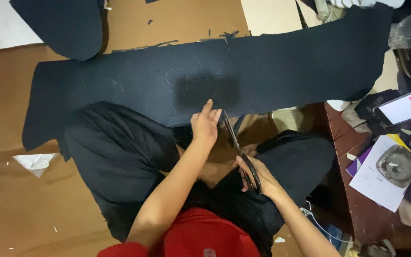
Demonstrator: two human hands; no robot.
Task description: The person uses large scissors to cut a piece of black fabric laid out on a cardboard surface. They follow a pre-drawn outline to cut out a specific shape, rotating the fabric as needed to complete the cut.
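Nearest the camera, the right hand (255, 173) is closed through the black loop handles of a pair of scissors (239, 150); the blades point away from the body toward the near edge of a long sheet of black fabric (272, 66). Just left of the blades, the left hand (205, 124) lies with fingers together and flat, pressing the fabric's near edge down. The blade tips meet that edge right beside the left hand's fingers.

The fabric is a matte, felt-like strip with faint chalk lines on it, running wide from left to right across brown paper (29, 204) spread on the floor. Its near edge drapes over the person's black-clad knees. Thin black offcuts lie along the far edge, and a rounded black piece (65, 26) sits beyond the left end. A crumpled white scrap (34, 163) rests on the open paper at left, where there is free room. At right, a dark wooden bench (357, 204) crowds close, carrying papers, a round metal dish (398, 165) and a lit phone (405, 107).
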